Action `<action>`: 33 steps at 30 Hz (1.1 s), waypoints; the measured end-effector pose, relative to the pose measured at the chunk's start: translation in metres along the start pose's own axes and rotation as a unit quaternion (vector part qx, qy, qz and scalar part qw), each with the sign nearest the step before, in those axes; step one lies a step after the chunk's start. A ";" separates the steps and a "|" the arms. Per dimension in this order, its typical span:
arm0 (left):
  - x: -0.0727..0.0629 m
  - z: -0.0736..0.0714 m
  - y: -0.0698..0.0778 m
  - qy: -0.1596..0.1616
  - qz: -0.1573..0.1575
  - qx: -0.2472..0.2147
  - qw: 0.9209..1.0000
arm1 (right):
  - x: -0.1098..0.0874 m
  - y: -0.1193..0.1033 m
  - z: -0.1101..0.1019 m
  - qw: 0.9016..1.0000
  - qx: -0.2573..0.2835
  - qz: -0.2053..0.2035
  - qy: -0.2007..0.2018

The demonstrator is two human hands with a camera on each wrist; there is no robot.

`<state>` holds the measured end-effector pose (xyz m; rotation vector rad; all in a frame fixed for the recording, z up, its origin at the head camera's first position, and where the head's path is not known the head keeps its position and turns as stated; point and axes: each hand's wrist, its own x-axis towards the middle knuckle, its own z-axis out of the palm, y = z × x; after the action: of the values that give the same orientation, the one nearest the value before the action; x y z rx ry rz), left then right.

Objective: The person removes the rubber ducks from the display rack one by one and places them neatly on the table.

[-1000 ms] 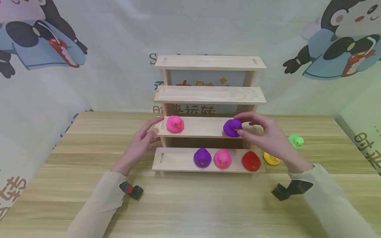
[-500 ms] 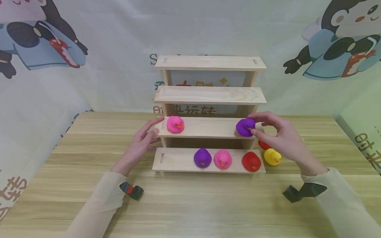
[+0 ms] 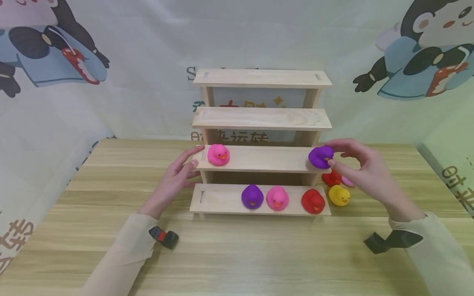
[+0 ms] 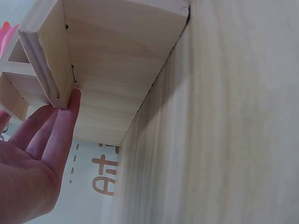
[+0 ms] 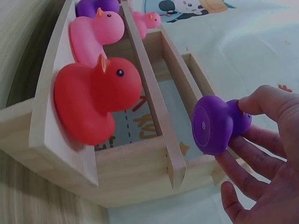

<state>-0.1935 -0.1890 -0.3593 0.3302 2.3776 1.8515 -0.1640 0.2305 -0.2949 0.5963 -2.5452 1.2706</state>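
My right hand [image 3: 364, 170] pinches a purple rubber duck [image 3: 320, 157] by its head end, at the right end of the second shelf from the bottom. In the right wrist view, the flat underside of this purple duck [image 5: 209, 125] shows, lifted off the board. My left hand [image 3: 174, 174] touches the left end of the wooden stepped shelf [image 3: 261, 158]; its fingers [image 4: 58, 144] are nearly straight against the board's end. A pink duck [image 3: 218, 155] sits at that board's left. On the bottom board stand another purple duck [image 3: 252, 197], a pink duck [image 3: 277, 198] and a red duck [image 3: 313, 201].
Right of the shelf, on the wooden table [image 3: 237, 255], lie a yellow duck [image 3: 339, 195], a red duck [image 3: 331, 178] and a partly hidden pink thing [image 3: 347, 181]. Two upper boards [image 3: 262, 118] rise behind. A printed cloth [image 3: 148, 74] hangs at the back.
My right hand has carried the purple duck rightward along the second board to its right end. The red duck and pink thing on the table have come into sight. My left hand stays put.
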 end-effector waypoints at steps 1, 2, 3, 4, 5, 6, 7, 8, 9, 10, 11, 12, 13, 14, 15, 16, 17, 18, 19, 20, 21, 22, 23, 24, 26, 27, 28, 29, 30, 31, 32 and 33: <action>0.000 0.000 0.000 0.000 -0.001 0.001 1.000 | -0.001 0.001 -0.001 1.000 0.001 0.001 0.003; 0.000 0.000 0.000 0.000 0.000 0.001 1.000 | -0.002 0.003 -0.003 1.000 0.000 0.002 0.005; 0.000 0.000 0.000 0.001 0.001 0.001 1.000 | -0.003 0.004 -0.004 1.000 -0.002 0.004 0.006; 0.000 0.000 0.000 0.001 0.002 0.000 1.000 | -0.005 0.006 -0.006 1.000 -0.004 0.007 0.007; 0.000 0.000 0.000 0.002 0.003 0.001 1.000 | -0.006 0.007 -0.007 1.000 -0.007 0.010 0.008; 0.000 0.000 0.000 0.002 0.004 0.001 1.000 | -0.007 0.008 -0.008 1.000 -0.008 0.013 0.009; 0.001 0.000 0.000 0.000 0.006 0.001 1.000 | -0.008 0.009 -0.010 1.000 -0.010 0.015 0.012; 0.001 0.000 0.000 0.000 0.006 0.001 1.000 | -0.009 0.009 -0.011 1.000 -0.010 0.016 0.014; 0.001 0.000 -0.001 0.000 0.007 0.000 1.000 | -0.010 0.010 -0.012 1.000 -0.007 0.015 0.016; 0.001 0.000 -0.001 0.000 0.008 0.000 1.000 | -0.011 0.010 -0.013 1.000 -0.005 0.015 0.019; 0.001 0.000 -0.001 -0.001 0.008 -0.001 1.000 | -0.012 0.011 -0.014 1.000 -0.002 0.011 0.021; 0.001 0.000 -0.001 -0.003 0.008 -0.003 1.000 | -0.014 0.012 -0.016 1.000 -0.001 0.008 0.022; 0.001 0.000 -0.001 -0.003 0.008 -0.003 1.000 | -0.015 0.013 -0.017 1.000 -0.001 0.008 0.023; 0.000 0.000 -0.001 -0.002 0.007 -0.004 1.000 | -0.016 0.014 -0.018 1.000 -0.001 0.006 0.024; 0.000 0.000 -0.001 -0.003 0.008 -0.005 1.000 | -0.018 0.015 -0.019 1.000 -0.003 0.002 0.022; 0.000 0.000 -0.001 -0.003 0.008 -0.006 1.000 | -0.019 0.016 -0.020 1.000 -0.005 0.001 0.022; 0.000 0.000 -0.001 -0.004 0.008 -0.006 1.000 | -0.020 0.017 -0.020 1.000 -0.006 -0.003 0.020; 0.000 0.000 0.000 -0.003 0.008 -0.007 1.000 | -0.021 0.018 -0.021 1.000 -0.010 -0.005 0.020; 0.000 0.001 0.000 -0.003 0.008 -0.008 1.000 | -0.022 0.019 -0.022 1.000 -0.011 -0.008 0.019; 0.000 0.001 0.000 -0.002 0.008 -0.009 1.000 | -0.022 0.020 -0.022 1.000 -0.015 -0.012 0.017; 0.001 0.001 0.000 -0.002 0.008 -0.009 1.000 | -0.023 0.021 -0.023 1.000 -0.017 -0.017 0.016; 0.001 0.001 0.000 -0.002 0.008 -0.009 1.000 | -0.023 0.022 -0.023 0.999 -0.020 -0.020 0.015; 0.001 0.001 -0.001 -0.001 0.009 -0.010 1.000 | -0.024 0.023 -0.024 0.999 -0.022 -0.023 0.015; 0.001 0.001 -0.001 -0.002 0.009 -0.011 1.000 | -0.025 0.024 -0.025 0.999 -0.024 -0.025 0.014; 0.001 0.001 -0.001 -0.002 0.011 -0.010 1.000 | -0.027 0.027 -0.026 0.999 -0.027 -0.028 0.012; 0.001 0.001 -0.001 -0.002 0.010 -0.010 1.000 | -0.028 0.028 -0.027 0.999 -0.028 -0.028 0.012; 0.001 0.001 -0.001 -0.003 0.010 -0.011 1.000 | -0.029 0.030 -0.028 0.999 -0.029 -0.028 0.012; 0.001 0.001 -0.001 -0.003 0.009 -0.012 1.000 | -0.030 0.031 -0.028 0.999 -0.032 -0.027 0.012; 0.001 0.001 -0.001 -0.004 0.009 -0.014 1.000 | -0.031 0.032 -0.029 0.999 -0.035 -0.026 0.011; 0.001 0.001 -0.001 -0.004 0.009 -0.015 1.000 | -0.032 0.033 -0.030 0.999 -0.037 -0.024 0.010; 0.000 0.000 -0.001 -0.003 0.009 -0.017 1.000 | -0.034 0.034 -0.030 0.999 -0.039 -0.022 0.009; 0.000 0.000 -0.001 -0.003 0.008 -0.020 1.000 | -0.035 0.035 -0.030 0.999 -0.040 -0.021 0.009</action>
<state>-0.1938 -0.1888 -0.3602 0.3510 2.3361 1.8992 -0.1484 0.2825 -0.3150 0.6171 -2.5411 1.1497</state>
